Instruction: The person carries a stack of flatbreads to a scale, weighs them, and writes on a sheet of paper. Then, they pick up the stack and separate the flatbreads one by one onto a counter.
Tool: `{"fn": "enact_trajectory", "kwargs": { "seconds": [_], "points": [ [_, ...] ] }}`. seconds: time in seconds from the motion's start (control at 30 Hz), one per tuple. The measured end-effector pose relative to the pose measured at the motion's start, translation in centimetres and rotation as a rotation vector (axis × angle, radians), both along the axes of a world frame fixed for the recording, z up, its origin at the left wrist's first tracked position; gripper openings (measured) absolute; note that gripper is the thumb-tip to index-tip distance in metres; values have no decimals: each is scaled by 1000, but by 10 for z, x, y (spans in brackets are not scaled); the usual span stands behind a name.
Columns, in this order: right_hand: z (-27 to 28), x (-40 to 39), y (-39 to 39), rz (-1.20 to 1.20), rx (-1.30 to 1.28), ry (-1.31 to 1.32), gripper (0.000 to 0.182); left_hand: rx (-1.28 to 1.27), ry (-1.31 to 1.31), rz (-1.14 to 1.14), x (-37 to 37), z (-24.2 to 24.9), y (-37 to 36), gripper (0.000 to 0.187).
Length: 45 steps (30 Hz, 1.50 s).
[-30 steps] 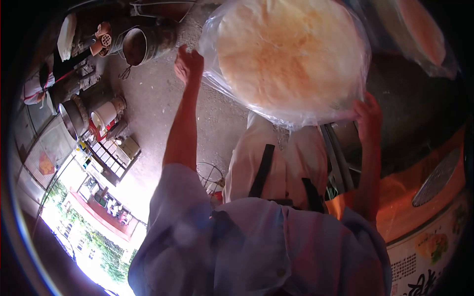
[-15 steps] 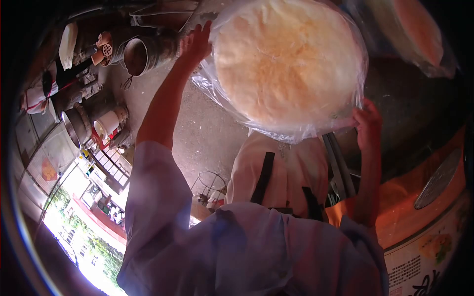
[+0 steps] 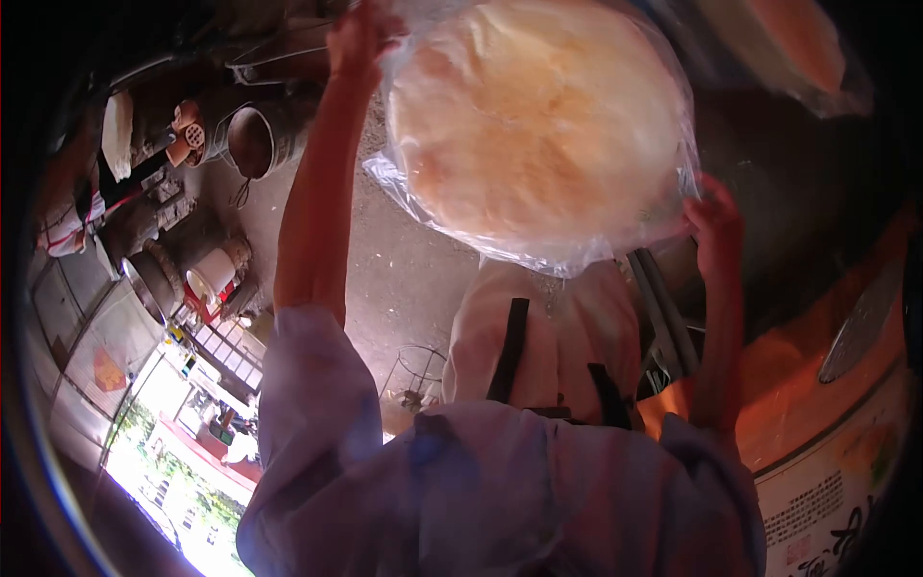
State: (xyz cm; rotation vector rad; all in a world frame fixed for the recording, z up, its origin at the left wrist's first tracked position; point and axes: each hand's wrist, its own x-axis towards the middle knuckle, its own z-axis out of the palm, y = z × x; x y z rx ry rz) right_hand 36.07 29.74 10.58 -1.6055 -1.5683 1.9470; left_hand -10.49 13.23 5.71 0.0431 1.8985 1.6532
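A large round flatbread [image 3: 538, 125], pale with browned patches, lies inside a clear plastic bag [image 3: 538, 255] in front of my body. At the upper left, my left hand [image 3: 365, 40] is closed on the bag's edge, slightly blurred. My right hand [image 3: 713, 219] pinches the bag's edge at the lower right of the bread. The bread is spread flat between both hands, and the bag's crumpled edge hangs along its near side.
Another bagged flatbread [image 3: 798, 48] is at the upper right. A metal bucket [image 3: 260, 139], a white bucket [image 3: 210, 274] and a wire stand [image 3: 413, 370] are on the floor to the left. An orange surface [image 3: 817, 337] lies at the right.
My left hand has moved up and pulled the bag's edge farther from me. The bread has shifted slightly left in view; my right hand stays at the bag's lower right edge.
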Motion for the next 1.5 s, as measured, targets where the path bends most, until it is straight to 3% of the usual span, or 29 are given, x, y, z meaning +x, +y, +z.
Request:
{"fn": "enact_trajectory", "kwargs": {
  "seconds": [0.03, 0.13, 0.17, 0.2, 0.27, 0.33, 0.37, 0.4, 0.47, 0.5, 0.57, 0.67, 0.7, 0.8, 0.83, 0.87, 0.93, 1.0, 1.03, 1.07, 1.1, 1.13, 1.17, 1.27, 1.33, 1.4, 1.43, 1.5],
  "points": [
    [-1, 2, 2, -21, -1, -10, 39, 81, -169, -17, -8, 3, -7, 39],
    [-41, 36, 13, 14, -17, -158, 39, -398, 16, 19, -36, -26, -36, 38],
    [-51, 46, 19, 2, -55, -146, 41, -573, 543, -242, -52, -27, -41, 36],
    [-52, 42, 23, 53, 79, -174, 42, -722, 1083, -501, -68, -28, -42, 36],
    [-48, 27, 17, 160, 326, -246, 44, -738, 1603, -749, -53, -13, -30, 33],
    [-29, -20, 21, 232, 585, -334, 47, -526, 1555, -704, 7, 37, 7, 29],
    [-37, -38, 33, 218, 626, -347, 45, -495, 1507, -732, 10, 33, 15, 23],
    [-45, -55, 46, 204, 671, -357, 44, -583, 1493, -809, -2, 22, 16, 23],
    [-24, -87, 67, 436, 666, -285, 41, -756, 1455, -954, -34, -8, 20, 23],
    [-26, -89, 77, 395, 738, -282, 41, -986, 1253, -815, -37, -5, 33, 25],
    [-41, -93, 95, 315, 879, -272, 41, -569, 1315, -854, -73, -3, 27, 25],
    [-86, -63, 114, 281, 868, -446, 38, -488, 600, -734, -55, 15, 13, 35],
    [-99, -46, 115, 410, 887, -599, 37, -487, 416, -676, -46, 8, 13, 40],
    [-83, -7, 100, 254, 738, -429, 37, -560, 1108, -733, 4, 17, -12, 50],
    [-80, 10, 95, 90, 591, -300, 37, -511, 1285, -663, 29, 41, -13, 51],
    [-62, 25, 84, 35, 626, -308, 39, -461, 1455, -590, 55, 69, -16, 52],
    [-16, 47, 53, -75, 710, -324, 42, -397, 1589, -443, 91, 94, -23, 47],
    [-1, 84, 25, -91, 751, -385, 39, -344, 1541, -507, 132, 96, -21, 41],
    [32, 115, 13, -93, 829, -405, 36, -168, 1490, -906, 158, 90, 12, 37],
    [43, 118, 1, -81, 871, -367, 34, -218, 1585, -947, 162, 82, 31, 38],
    [56, 131, 8, -116, 881, -356, 35, -265, 1579, -892, 146, 57, 47, 41],
    [68, 145, 13, -155, 885, -338, 35, -50, 1454, -887, 114, 32, 70, 46],
    [77, 157, 15, -188, 878, -310, 36, -195, 1426, -801, 68, -10, 81, 49],
    [69, 248, 69, -882, 207, 176, 51, -434, 961, -851, 27, -3, 122, 45],
    [71, 290, 102, -1106, -144, 602, 72, -340, 1294, -801, 65, 33, 128, 41],
    [61, 318, 130, -945, -146, 984, 73, -103, 1382, -692, 110, 68, 123, 30],
    [44, 335, 148, -880, -154, 1096, 69, -194, 1424, -673, 133, 85, 113, 27],
    [-19, 411, 209, -765, 27, 1221, 61, -144, 992, -578, 172, 84, 84, 25]
  ]
}}
